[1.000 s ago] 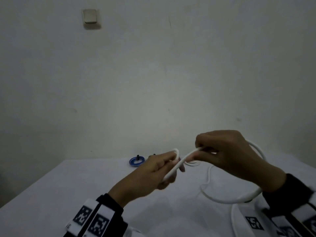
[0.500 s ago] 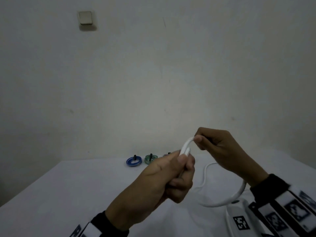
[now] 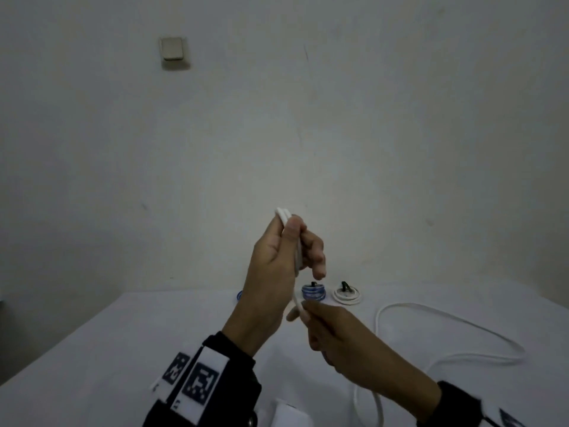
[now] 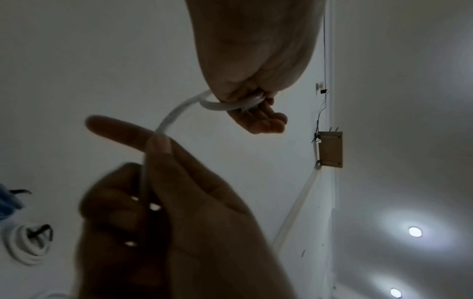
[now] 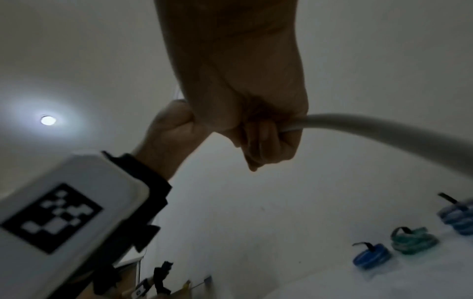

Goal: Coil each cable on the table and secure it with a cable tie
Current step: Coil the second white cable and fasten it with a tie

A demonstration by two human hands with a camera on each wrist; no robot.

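A thick white cable [image 3: 431, 314] trails across the white table [image 3: 154, 349] on the right and rises to both hands. My left hand [image 3: 286, 257] is raised and grips a narrow folded loop of it, whose top [image 3: 282, 213] sticks out above the thumb. Just below, my right hand [image 3: 335, 337] is closed round the same cable. In the left wrist view the cable [image 4: 174, 115] runs from the left hand [image 4: 256, 101] down into the right hand [image 4: 163, 192]. In the right wrist view it [image 5: 371, 125] leaves the right hand [image 5: 256, 131] to the right.
Tied coils lie at the table's back edge: a blue coil [image 3: 313, 293], a white coil [image 3: 347, 295] and another blue one [image 3: 239, 294] half hidden behind my left wrist. A green coil [image 5: 412, 239] shows in the right wrist view. A white object [image 3: 292, 414] lies at the near edge.
My left hand has lifted the folded loop higher. My right hand has left the loop's top and dropped below the left hand, where it now grips the cable.
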